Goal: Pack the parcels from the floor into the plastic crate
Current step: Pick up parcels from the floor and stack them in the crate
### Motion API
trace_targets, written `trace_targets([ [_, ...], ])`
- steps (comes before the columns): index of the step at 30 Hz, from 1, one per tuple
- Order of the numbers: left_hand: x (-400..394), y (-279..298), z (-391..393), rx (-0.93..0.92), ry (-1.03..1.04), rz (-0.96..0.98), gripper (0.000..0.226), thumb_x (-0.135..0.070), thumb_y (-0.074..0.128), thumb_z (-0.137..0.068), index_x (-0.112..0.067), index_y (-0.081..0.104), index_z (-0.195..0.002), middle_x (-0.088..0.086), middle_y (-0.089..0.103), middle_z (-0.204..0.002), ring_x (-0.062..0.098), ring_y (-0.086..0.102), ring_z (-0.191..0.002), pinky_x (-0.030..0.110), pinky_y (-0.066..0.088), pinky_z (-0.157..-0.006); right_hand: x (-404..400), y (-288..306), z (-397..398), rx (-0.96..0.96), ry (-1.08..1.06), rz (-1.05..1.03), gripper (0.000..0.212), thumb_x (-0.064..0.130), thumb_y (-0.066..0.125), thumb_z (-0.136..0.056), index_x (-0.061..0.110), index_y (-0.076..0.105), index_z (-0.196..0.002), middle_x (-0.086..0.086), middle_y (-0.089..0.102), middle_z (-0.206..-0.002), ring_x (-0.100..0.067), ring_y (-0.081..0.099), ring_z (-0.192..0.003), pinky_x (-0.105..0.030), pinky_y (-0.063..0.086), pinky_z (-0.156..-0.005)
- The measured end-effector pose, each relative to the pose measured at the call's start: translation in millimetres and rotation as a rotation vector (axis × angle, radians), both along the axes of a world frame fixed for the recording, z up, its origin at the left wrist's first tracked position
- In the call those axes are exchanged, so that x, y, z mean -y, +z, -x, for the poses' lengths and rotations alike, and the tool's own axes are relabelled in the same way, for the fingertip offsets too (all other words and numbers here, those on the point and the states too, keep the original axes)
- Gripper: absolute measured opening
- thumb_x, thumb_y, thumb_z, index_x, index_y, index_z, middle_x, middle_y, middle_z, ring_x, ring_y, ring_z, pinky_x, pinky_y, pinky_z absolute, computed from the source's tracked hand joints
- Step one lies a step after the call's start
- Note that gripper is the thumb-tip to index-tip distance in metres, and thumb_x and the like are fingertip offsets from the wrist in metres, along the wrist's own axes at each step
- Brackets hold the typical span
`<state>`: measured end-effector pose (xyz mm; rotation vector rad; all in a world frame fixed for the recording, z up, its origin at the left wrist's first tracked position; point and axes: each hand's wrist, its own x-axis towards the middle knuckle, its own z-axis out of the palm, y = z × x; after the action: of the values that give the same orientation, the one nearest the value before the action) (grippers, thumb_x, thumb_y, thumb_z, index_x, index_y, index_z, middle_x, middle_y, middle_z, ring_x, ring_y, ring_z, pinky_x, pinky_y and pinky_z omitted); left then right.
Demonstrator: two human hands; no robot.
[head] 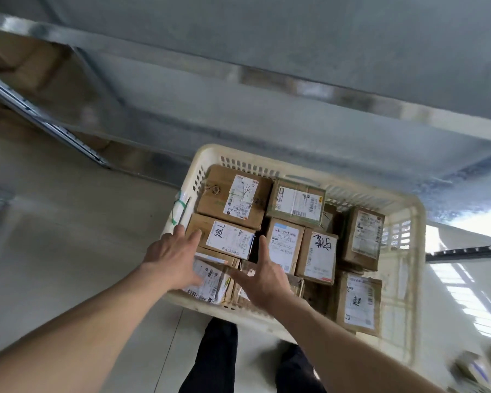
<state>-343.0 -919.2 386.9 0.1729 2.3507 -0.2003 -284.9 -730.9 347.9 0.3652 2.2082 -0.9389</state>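
Head view: cream plastic crate (pixel 406 211) on the floor (pixel 68 236), nearly full of taped cardboard parcels (pixel 318 258). Left hand (pixel 173 258), fingers straight, presses the parcel marked 98L (pixel 223 235) at 9 o'clock in the crate. Right hand (pixel 262 279) lies released, fingers spread, on the near-edge parcels at 7 o'clock. Boxes look stiff and light, tape slick; best gripped across opposite side faces. More parcels (pixel 471 367), blurred, lie on the floor at 4 o'clock.

We see a cream plastic crate (pixel 304 173) with slotted, scuffed walls, filled with matt brown cardboard parcels (pixel 233 198) bearing white paper labels under shiny tape. The floor (pixel 68 251) is smooth and glossy; the shelving (pixel 182 89) is dull grey metal.
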Motion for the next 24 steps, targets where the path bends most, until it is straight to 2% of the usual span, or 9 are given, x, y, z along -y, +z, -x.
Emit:
trace_targets([
  [3, -32, 22, -4, -0.043, 0.065, -0.065, 0.104, -0.071, 0.065, -0.074, -0.026, 0.015, -0.153, 0.010, 0.028, -0.144, 0.028, 0.044, -0.125, 0.040, 0.044, -0.095, -32, 18, -2, -0.053, -0.043, 0.019, 0.096, 0.062, 0.051, -0.097, 0.028, -0.011, -0.162, -0.018, 0.066, -0.125, -0.034, 0.064, -0.110, -0.043, 0.050, -0.095],
  [5, -57, 36, -8, -0.044, 0.134, -0.117, 0.099, -0.072, 0.057, -0.080, -0.025, 0.013, -0.155, 0.012, 0.018, -0.156, 0.033, 0.033, -0.139, 0.045, 0.036, -0.108, -54, 30, -7, -0.075, -0.060, 0.022, 0.092, 0.066, 0.044, -0.098, 0.027, -0.010, -0.162, -0.020, 0.064, -0.130, -0.035, 0.061, -0.114, -0.044, 0.049, -0.097],
  [7, -79, 44, -14, -0.044, 0.217, -0.173, 0.096, -0.077, 0.047, -0.082, -0.028, 0.011, -0.156, 0.009, 0.006, -0.162, 0.035, 0.022, -0.146, 0.052, 0.030, -0.114, -77, 44, -13, -0.098, -0.092, 0.027, 0.090, 0.071, 0.036, -0.098, 0.026, -0.008, -0.163, -0.021, 0.060, -0.137, -0.035, 0.060, -0.120, -0.044, 0.048, -0.101],
  [10, -111, 57, -24, -0.058, 0.262, -0.241, 0.093, -0.085, 0.032, -0.079, -0.032, 0.016, -0.154, 0.001, 0.012, -0.161, 0.031, 0.030, -0.143, 0.055, 0.035, -0.110, -112, 67, -26, -0.150, -0.137, 0.048, 0.085, 0.070, 0.030, -0.099, 0.025, -0.003, -0.163, -0.020, 0.059, -0.141, -0.033, 0.059, -0.123, -0.041, 0.047, -0.101],
  [13, -147, 77, -36, -0.064, 0.230, -0.308, 0.088, -0.081, 0.030, -0.084, -0.029, 0.019, -0.154, -0.001, 0.010, -0.162, 0.030, 0.027, -0.145, 0.052, 0.032, -0.113, -147, 93, -39, -0.184, -0.184, 0.039, 0.082, 0.067, 0.029, -0.101, 0.024, 0.000, -0.164, -0.019, 0.057, -0.144, -0.032, 0.058, -0.125, -0.035, 0.043, -0.096],
  [17, -190, 108, -47, -0.095, 0.144, -0.373, 0.081, -0.078, 0.030, -0.088, -0.029, 0.026, -0.153, -0.002, 0.010, -0.162, 0.027, 0.029, -0.144, 0.044, 0.035, -0.111, -184, 122, -58, -0.235, -0.275, 0.005, 0.083, 0.069, 0.027, -0.100, 0.024, 0.002, -0.164, -0.018, 0.047, -0.155, -0.032, 0.051, -0.135, -0.037, 0.039, -0.108],
  [22, -232, 131, -49, -0.076, 0.023, -0.448, 0.090, -0.084, 0.028, -0.082, -0.030, 0.025, -0.153, -0.006, 0.007, -0.163, 0.027, 0.028, -0.145, 0.048, 0.033, -0.112, -219, 162, -89, -0.323, -0.433, -0.015, 0.081, 0.066, 0.029, -0.101, 0.021, 0.006, -0.164, -0.016, 0.041, -0.158, -0.033, 0.048, -0.138, -0.037, 0.037, -0.111],
  [24, -247, 138, -52, -0.074, -0.032, -0.474, 0.088, -0.083, 0.028, -0.083, -0.029, 0.026, -0.153, -0.005, 0.008, -0.163, 0.027, 0.028, -0.145, 0.048, 0.032, -0.113, -231, 176, -105, -0.349, -0.483, -0.041, 0.076, 0.061, 0.031, -0.103, 0.018, 0.011, -0.163, -0.018, 0.045, -0.156, -0.035, 0.049, -0.137, -0.037, 0.039, -0.108],
])
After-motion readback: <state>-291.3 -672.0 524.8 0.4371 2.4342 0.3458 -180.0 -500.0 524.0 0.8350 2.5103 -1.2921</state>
